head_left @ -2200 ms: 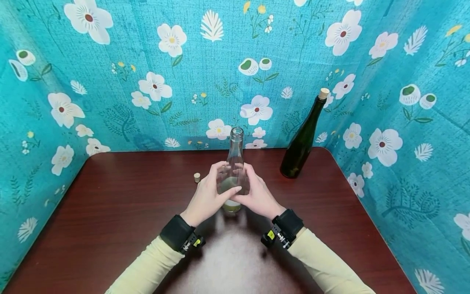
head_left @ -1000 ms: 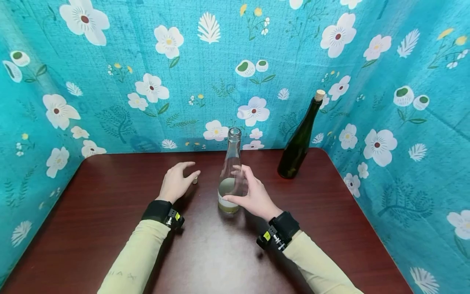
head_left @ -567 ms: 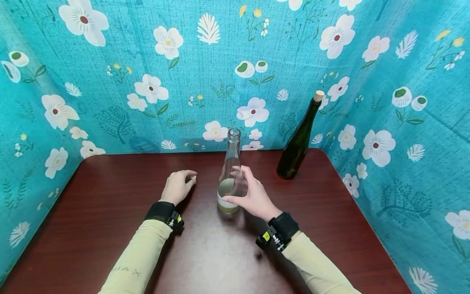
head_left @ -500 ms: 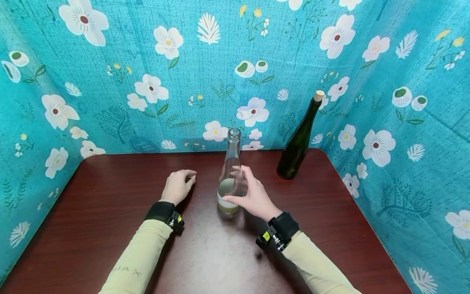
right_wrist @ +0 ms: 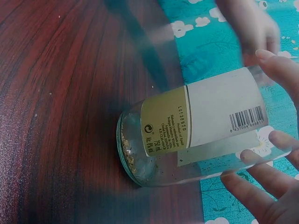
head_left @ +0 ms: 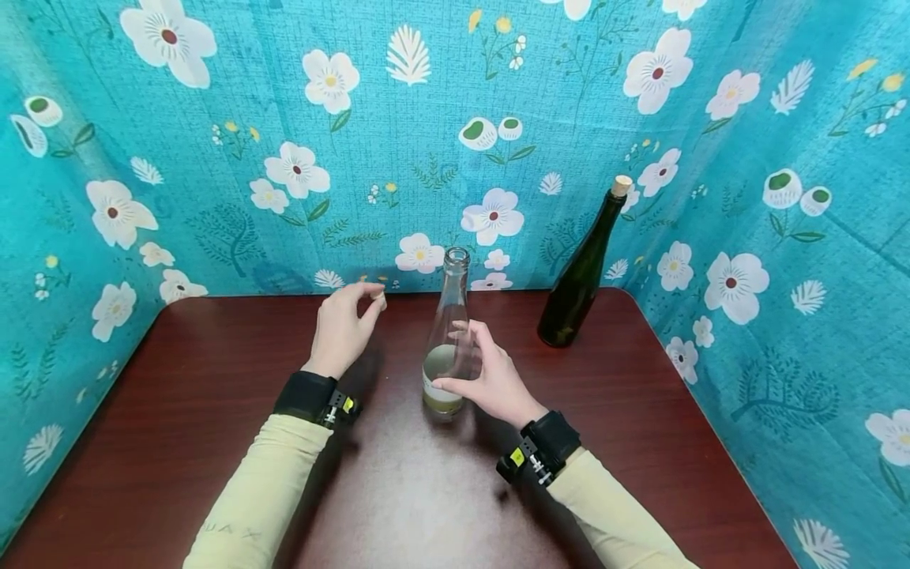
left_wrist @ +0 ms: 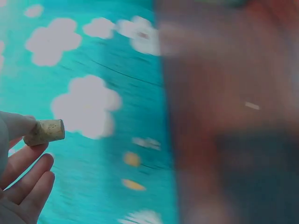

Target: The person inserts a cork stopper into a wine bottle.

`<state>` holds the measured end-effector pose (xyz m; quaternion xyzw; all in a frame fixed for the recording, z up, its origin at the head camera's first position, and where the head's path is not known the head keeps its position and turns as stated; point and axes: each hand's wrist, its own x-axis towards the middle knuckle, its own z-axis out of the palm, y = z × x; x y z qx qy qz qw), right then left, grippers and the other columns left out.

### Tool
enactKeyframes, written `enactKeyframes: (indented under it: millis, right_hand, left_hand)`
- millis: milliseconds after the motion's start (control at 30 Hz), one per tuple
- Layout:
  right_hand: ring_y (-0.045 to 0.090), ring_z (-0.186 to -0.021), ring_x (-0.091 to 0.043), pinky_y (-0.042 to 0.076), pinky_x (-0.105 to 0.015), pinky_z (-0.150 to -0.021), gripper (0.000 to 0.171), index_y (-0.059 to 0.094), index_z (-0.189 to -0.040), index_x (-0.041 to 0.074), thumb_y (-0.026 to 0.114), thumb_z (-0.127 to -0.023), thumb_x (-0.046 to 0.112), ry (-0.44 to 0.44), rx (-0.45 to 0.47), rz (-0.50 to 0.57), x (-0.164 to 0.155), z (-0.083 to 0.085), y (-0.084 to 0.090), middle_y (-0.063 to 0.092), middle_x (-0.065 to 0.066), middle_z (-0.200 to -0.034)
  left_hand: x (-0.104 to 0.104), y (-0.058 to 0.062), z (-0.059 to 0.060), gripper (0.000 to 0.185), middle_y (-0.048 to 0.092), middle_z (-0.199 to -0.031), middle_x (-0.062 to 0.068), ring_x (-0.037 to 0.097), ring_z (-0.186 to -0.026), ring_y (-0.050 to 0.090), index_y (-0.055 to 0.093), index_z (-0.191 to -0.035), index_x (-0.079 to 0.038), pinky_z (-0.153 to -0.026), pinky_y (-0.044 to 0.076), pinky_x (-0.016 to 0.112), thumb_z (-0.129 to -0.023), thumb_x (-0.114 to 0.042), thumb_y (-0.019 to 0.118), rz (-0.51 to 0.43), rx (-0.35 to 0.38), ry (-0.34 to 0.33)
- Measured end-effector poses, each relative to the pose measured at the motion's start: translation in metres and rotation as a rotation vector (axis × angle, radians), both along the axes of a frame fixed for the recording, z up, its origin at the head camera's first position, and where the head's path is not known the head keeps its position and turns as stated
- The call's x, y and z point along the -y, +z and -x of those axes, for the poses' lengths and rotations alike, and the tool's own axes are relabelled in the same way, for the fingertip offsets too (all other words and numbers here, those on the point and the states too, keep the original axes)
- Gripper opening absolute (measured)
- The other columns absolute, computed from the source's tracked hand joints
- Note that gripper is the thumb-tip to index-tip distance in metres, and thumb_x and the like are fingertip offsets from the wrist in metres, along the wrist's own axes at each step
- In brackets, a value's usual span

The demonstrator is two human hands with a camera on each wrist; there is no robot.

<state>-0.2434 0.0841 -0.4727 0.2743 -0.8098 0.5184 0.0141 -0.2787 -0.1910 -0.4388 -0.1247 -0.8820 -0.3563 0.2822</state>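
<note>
My left hand (head_left: 340, 328) pinches a small cork (left_wrist: 46, 132) between thumb and finger, raised over the table to the left of the clear glass bottle (head_left: 453, 304). In the left wrist view the cork's free end points away from the fingertips, the other fingers loosely bent beneath. My right hand (head_left: 494, 379) holds the bottle's body from the right, thumb in front and fingers behind. This bottle stands upright with an uncorked mouth. A label (right_wrist: 219, 107) with a barcode wraps its lower body, and small bits lie inside at the base.
A dark green bottle (head_left: 577, 276) with a cork stopper (head_left: 622, 186) stands at the back right of the reddish-brown table (head_left: 213, 379). A turquoise flowered cloth (head_left: 426, 142) hangs behind the table and along both sides.
My left hand left the clear bottle, took the cork from the table and lifted it up toward the back. The right hand stays on the bottle.
</note>
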Motion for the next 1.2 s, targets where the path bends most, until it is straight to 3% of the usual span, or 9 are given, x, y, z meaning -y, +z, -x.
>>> enactKeyframes:
  millis: [133,233,400,533,633,800,933,1200]
  right_hand:
    - [0.062,-0.121,-0.018,0.058,-0.044,-0.082,0.085,0.037,-0.148,0.035,0.089,-0.08,0.034,0.001,-0.003,0.004,0.0,0.0,0.0,0.057,0.008,-0.138]
    - [0.061,-0.122,-0.019,0.057,-0.046,-0.083,0.086,0.037,-0.148,0.034,0.089,-0.081,0.032,0.004,0.006,0.007,-0.001,0.0,-0.001,0.058,0.006,-0.139]
    - [0.061,-0.122,-0.02,0.057,-0.046,-0.084,0.086,0.037,-0.149,0.027,0.089,-0.081,0.03,0.01,0.003,0.01,-0.001,0.001,0.0,0.058,0.001,-0.141]
    - [0.061,-0.122,-0.019,0.058,-0.044,-0.083,0.086,0.037,-0.149,0.027,0.089,-0.081,0.031,0.018,-0.006,0.011,-0.002,0.002,0.002,0.058,-0.003,-0.141]
    - [0.061,-0.122,-0.019,0.058,-0.042,-0.083,0.085,0.036,-0.148,0.031,0.089,-0.081,0.031,0.017,0.0,0.009,-0.002,0.002,0.003,0.058,-0.003,-0.141]
    - [0.061,-0.121,-0.018,0.058,-0.041,-0.083,0.086,0.036,-0.149,0.028,0.089,-0.081,0.032,0.016,0.009,0.007,-0.001,0.001,0.004,0.058,0.001,-0.139]
    - [0.062,-0.121,-0.018,0.058,-0.042,-0.083,0.088,0.036,-0.15,0.022,0.089,-0.081,0.032,0.014,0.009,0.009,0.0,0.001,0.002,0.059,0.004,-0.138]
    - [0.061,-0.121,-0.018,0.058,-0.043,-0.084,0.088,0.035,-0.15,0.021,0.089,-0.081,0.03,0.019,0.009,0.019,0.0,0.0,0.001,0.058,0.005,-0.138]
  left_hand:
    - [-0.013,0.035,-0.007,0.023,0.074,-0.111,0.008,0.029,-0.107,0.066,0.075,-0.12,-0.007,-0.091,0.051,0.047,-0.098,-0.013,0.072,-0.052,-0.137,-0.049]
    - [-0.025,0.061,-0.015,0.024,0.073,-0.112,0.006,0.024,-0.103,0.067,0.075,-0.121,-0.008,-0.086,0.053,0.042,-0.097,-0.013,0.073,-0.097,-0.247,-0.089]
    - [-0.048,0.102,-0.031,0.028,0.072,-0.117,0.003,0.017,-0.107,0.066,0.073,-0.125,-0.01,-0.091,0.051,0.034,-0.098,-0.014,0.072,-0.151,-0.416,-0.188]
    - [-0.063,0.131,-0.042,0.028,0.073,-0.115,0.005,0.017,-0.107,0.066,0.073,-0.124,-0.006,-0.094,0.051,0.034,-0.097,-0.011,0.072,-0.186,-0.503,-0.25]
    - [-0.072,0.145,-0.049,0.026,0.074,-0.11,0.008,0.019,-0.104,0.068,0.074,-0.121,-0.002,-0.093,0.052,0.036,-0.096,-0.008,0.073,-0.197,-0.54,-0.283]
    - [-0.081,0.151,-0.053,0.026,0.073,-0.109,0.01,0.02,-0.104,0.068,0.074,-0.12,-0.001,-0.092,0.052,0.036,-0.096,-0.006,0.073,-0.182,-0.561,-0.318]
    - [-0.084,0.148,-0.053,0.025,0.073,-0.109,0.011,0.021,-0.106,0.067,0.074,-0.12,0.0,-0.093,0.052,0.036,-0.096,-0.006,0.072,-0.165,-0.535,-0.329]
    - [-0.088,0.139,-0.05,0.025,0.073,-0.111,0.008,0.019,-0.107,0.066,0.075,-0.12,-0.003,-0.091,0.052,0.037,-0.095,-0.008,0.074,-0.14,-0.492,-0.336]
